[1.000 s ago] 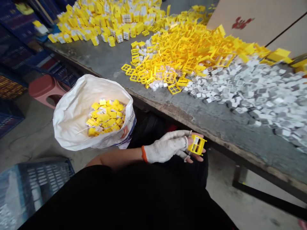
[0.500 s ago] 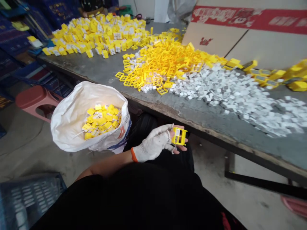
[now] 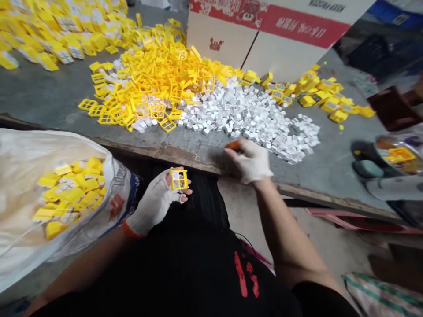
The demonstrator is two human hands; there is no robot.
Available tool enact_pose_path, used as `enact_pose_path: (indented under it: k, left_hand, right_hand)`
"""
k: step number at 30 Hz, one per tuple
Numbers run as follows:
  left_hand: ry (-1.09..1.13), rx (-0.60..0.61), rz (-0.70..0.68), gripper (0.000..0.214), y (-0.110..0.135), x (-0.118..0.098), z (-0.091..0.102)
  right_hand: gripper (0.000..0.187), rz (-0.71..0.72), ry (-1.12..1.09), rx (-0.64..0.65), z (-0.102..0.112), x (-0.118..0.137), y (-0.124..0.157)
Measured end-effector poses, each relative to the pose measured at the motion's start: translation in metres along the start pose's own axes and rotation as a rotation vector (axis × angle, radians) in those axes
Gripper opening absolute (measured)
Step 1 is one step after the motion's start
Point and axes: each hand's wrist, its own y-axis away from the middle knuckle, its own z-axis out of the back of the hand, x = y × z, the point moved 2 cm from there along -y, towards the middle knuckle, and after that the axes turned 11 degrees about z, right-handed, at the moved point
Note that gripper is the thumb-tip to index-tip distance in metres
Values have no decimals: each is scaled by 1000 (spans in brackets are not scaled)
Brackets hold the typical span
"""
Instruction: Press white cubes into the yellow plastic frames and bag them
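Note:
My left hand (image 3: 153,204), in a white fingerless glove with an orange cuff, holds a small yellow plastic frame (image 3: 179,180) over my lap. The frame has square openings, and one white cube seems to sit in its upper left opening. My right hand (image 3: 249,160), gloved likewise, hovers at the table's front edge, just below the pile of small white plastic cubes (image 3: 238,110). Its fingertips are smeared by motion, so whether it grips anything is unclear. Left of the cubes lies a heap of yellow frames (image 3: 155,72).
A white woven sack (image 3: 115,176) with yellow-and-white blocks (image 3: 74,189) stands at my left. More such blocks (image 3: 66,33) cover the table (image 3: 42,99) at back left. Behind the heaps stands a cardboard box (image 3: 228,35). Yellow pieces (image 3: 322,94) and a bowl (image 3: 401,154) are at right.
The view has swung to the right. My right hand has come into sight at the table edge. My left hand still holds the yellow frame.

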Motion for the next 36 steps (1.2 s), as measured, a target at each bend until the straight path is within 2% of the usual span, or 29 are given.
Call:
enact_pose_path:
  k: [2, 6, 9, 11, 14, 17, 19, 24, 31, 34, 36]
  left_hand:
    - [4, -40, 1, 60, -5, -6, 4]
    - [41, -61, -5, 53, -13, -17, 9]
    - [65, -54, 12, 53, -18, -24, 11]
    - [85, -55, 18, 56, -23, -28, 11]
    - [118, -41, 37, 53, -31, -30, 9]
    - [163, 10, 68, 49, -38, -27, 6]
    - [182, 44, 83, 51, -40, -24, 3]
    - [185, 97, 70, 47, -34, -21, -6]
    - [194, 126, 44, 40, -22, -11, -12]
    - [233, 148, 80, 41, -21, -6, -12]
    - [264, 132, 120, 38, -20, -4, -10]
  right_hand:
    - [16, -59, 68, 89, -14, -7, -25]
    - [31, -45, 232, 185, -44, -5, -72]
    - [28, -1, 331, 212, -53, -3, -82]
    - [24, 6, 302, 195, -52, -3, -76]
    - [20, 51, 44, 111, -45, 6, -49]
    - [23, 122, -237, 41, -38, 28, -17]
    - [26, 183, -327, 33, -36, 48, 1]
    - [20, 420, -429, -34, -35, 79, 22]
    - [20, 418, -485, -63, -40, 81, 34]
    - [19, 447, -526, -113, -46, 85, 40]
    - [24, 459, -489, -97, -50, 88, 44]
